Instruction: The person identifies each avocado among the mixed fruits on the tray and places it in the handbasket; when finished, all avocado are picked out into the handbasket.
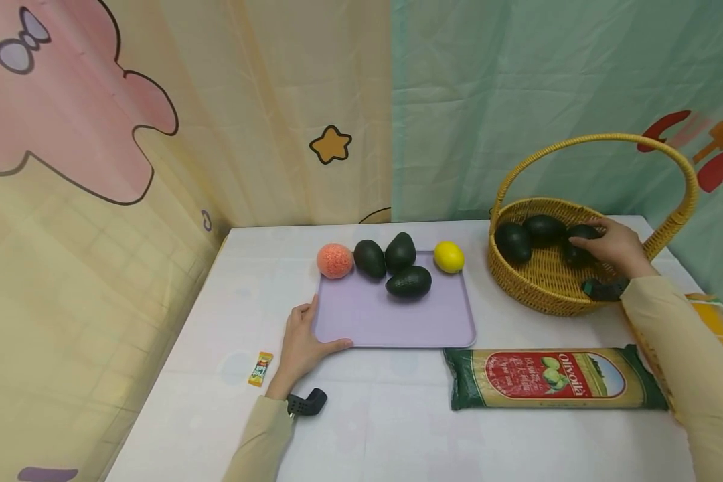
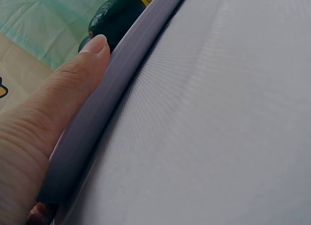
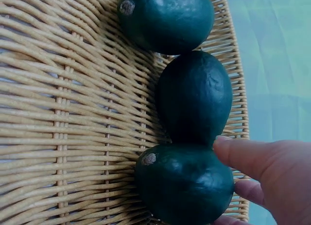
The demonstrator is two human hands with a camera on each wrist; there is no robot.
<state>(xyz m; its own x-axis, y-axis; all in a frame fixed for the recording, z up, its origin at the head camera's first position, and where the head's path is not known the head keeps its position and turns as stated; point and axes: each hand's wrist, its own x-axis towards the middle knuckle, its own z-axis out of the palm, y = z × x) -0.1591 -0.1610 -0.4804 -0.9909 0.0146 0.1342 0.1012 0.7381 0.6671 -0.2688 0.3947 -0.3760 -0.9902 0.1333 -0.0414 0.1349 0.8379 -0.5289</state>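
My left hand [image 1: 301, 341] lies at the near left corner of a lilac tray [image 1: 373, 321], thumb along the front rim and fingers at the left side. On the tray's back part sit three dark green avocados [image 1: 408, 282], a coral-pink textured ball [image 1: 335, 261] and a yellow lemon [image 1: 448, 257]. Inside a wicker basket [image 1: 521, 286] at the right, my right hand [image 1: 620, 248] holds an avocado [image 3: 184, 183] with thumb and fingers at its sides. Two more avocados [image 3: 194, 96] lie against the basket wall beside it.
A pasta packet [image 1: 554, 378] lies in front of the basket, partly beyond the tray's right corner. A small yellow-green wrapped sachet [image 1: 260, 369] is left of my left hand. The basket's tall arched handle [image 1: 596, 138] rises near my right arm. Curtains [image 1: 446, 100] hang behind.
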